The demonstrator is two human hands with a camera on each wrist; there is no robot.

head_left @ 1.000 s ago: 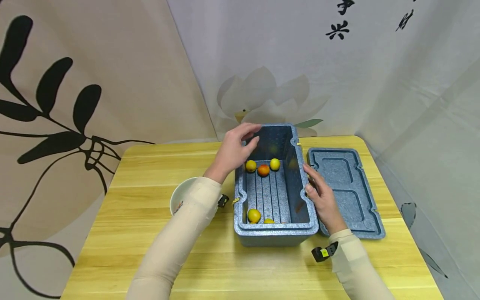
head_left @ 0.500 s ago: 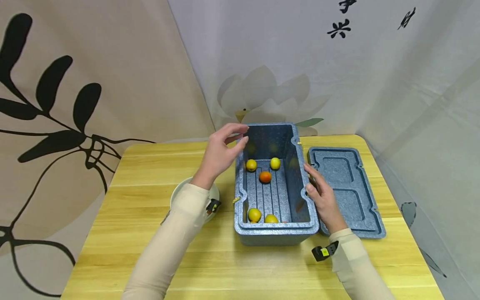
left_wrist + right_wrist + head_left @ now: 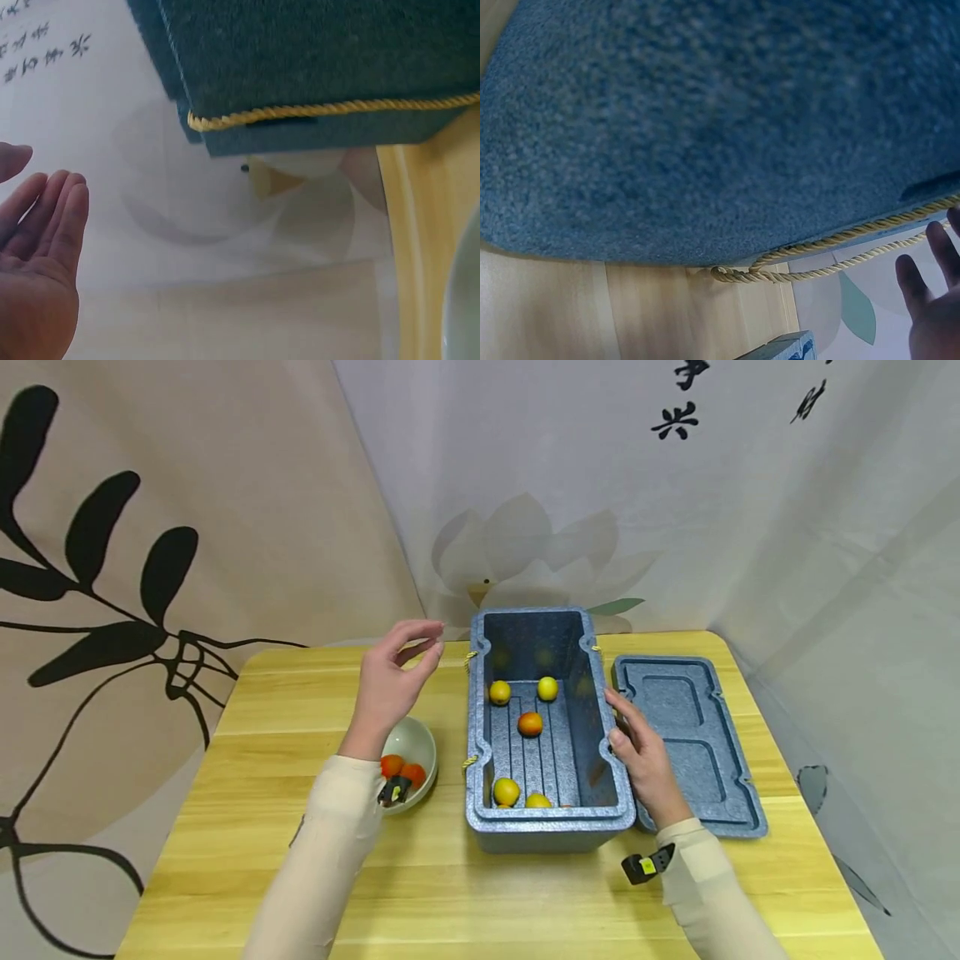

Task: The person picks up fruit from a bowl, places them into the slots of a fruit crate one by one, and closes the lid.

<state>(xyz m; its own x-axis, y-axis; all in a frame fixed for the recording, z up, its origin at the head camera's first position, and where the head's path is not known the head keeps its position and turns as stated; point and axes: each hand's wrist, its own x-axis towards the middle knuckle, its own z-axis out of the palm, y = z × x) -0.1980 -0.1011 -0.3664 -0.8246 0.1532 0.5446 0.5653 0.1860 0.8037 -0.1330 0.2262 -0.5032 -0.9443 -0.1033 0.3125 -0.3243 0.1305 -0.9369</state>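
My left hand (image 3: pixel 392 681) hovers left of a blue-grey foam box (image 3: pixel 475 718), above and behind a pale bowl (image 3: pixel 422 739). It holds nothing; in the left wrist view the fingers (image 3: pixel 69 217) are nearly straight and the thumb is apart from them. My right hand (image 3: pixel 649 768) rests against the box's right wall near the rim. In the box lie a red-orange fruit (image 3: pixel 530 724) and several small yellow fruits (image 3: pixel 547 688), some partly hidden by the front wall. Round orange-red fruits (image 3: pixel 412 773) sit in the bowl, partly behind the left wrist camera.
The box's lid (image 3: pixel 690 768) lies flat on the wooden table (image 3: pixel 555 902), right of the box. Yellow rope handles (image 3: pixel 330 110) run along the box's sides. A printed cloth (image 3: pixel 315 510) hangs behind the table.
My left hand has drawn left, from over the box to beyond its left rim. The red-orange fruit has rolled toward the front of the box. My right hand has stayed put.
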